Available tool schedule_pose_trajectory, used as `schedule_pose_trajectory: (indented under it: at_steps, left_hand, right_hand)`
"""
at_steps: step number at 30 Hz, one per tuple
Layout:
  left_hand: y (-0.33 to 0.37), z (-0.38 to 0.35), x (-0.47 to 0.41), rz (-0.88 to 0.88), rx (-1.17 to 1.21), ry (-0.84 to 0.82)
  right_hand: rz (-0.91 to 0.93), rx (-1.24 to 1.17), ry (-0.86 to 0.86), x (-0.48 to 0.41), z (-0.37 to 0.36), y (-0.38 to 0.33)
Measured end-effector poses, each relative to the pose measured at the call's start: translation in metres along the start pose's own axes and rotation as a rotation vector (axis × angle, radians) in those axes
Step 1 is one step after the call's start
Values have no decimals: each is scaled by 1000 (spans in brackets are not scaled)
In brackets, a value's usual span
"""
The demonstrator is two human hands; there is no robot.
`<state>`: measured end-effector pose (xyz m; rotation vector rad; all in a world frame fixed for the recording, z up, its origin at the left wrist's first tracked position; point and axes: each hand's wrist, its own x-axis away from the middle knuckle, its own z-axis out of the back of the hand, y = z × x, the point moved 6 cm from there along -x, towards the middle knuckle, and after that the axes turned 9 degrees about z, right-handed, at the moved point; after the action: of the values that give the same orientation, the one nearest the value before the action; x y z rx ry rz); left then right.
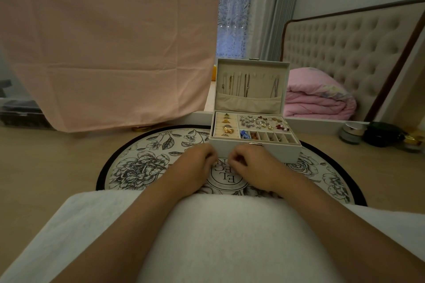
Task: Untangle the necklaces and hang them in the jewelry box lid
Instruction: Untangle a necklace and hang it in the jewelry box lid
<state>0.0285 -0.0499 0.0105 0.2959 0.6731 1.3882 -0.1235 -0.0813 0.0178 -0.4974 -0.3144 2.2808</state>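
Nearest the camera, over a lap draped in white cloth point(218, 236), stretches both bare forearms forward. Holds left hand point(195, 165) and right hand point(253, 165) close together, low over a round mat point(142, 163), just in front of the jewelry box point(276, 151). Curls the fingers of both inward, tips almost meeting. Cannot tell whether either pinches a chain or closes on nothing, anything between them being too small to make out.

Beyond the knuckles, on the mat's far half, the box open: pale grey-white, a metal clasp point(255, 144) on its front wall. Inside the tray, gold rings point(226, 127) in slots at left, a scatter of earrings point(259, 122) in the wide compartment at right, a row of narrow cells along the front.

Upright behind the tray, the lid point(259, 92), lined in beige. From hooks near its top, thin necklaces point(246, 86) hanging straight down, most bunched at left and centre, a pair apart at right, lower ends tucked into a gathered pocket point(248, 103).

Under it all, cream mat with black-line flowers and a black rim, on a pale wood-look surface. Off to the right, small jars point(350, 132).

Farther back: a pink cloth point(110, 41) hanging at left, a patterned curtain point(232, 7) at centre, a folded pink quilt point(317, 96) before a tufted headboard point(345, 48) at right.
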Motion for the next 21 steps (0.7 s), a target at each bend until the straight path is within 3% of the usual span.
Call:
schedule_pose_trajectory:
  at_steps: [4, 6, 17, 21]
  left_hand:
    - [-4, 3, 2, 173, 526, -88]
    - [-5, 4, 2, 227, 679, -110]
    - [6, 24, 8, 115, 288, -25]
    - [7, 30, 8, 102, 219, -5]
  right_hand:
    - [-127, -455, 125, -1, 10, 5]
    - [-183, -671, 153, -1, 14, 5]
    - [-307, -1119, 212, -1, 7, 1]
    - [-296, -1124, 184, 1, 6, -4]
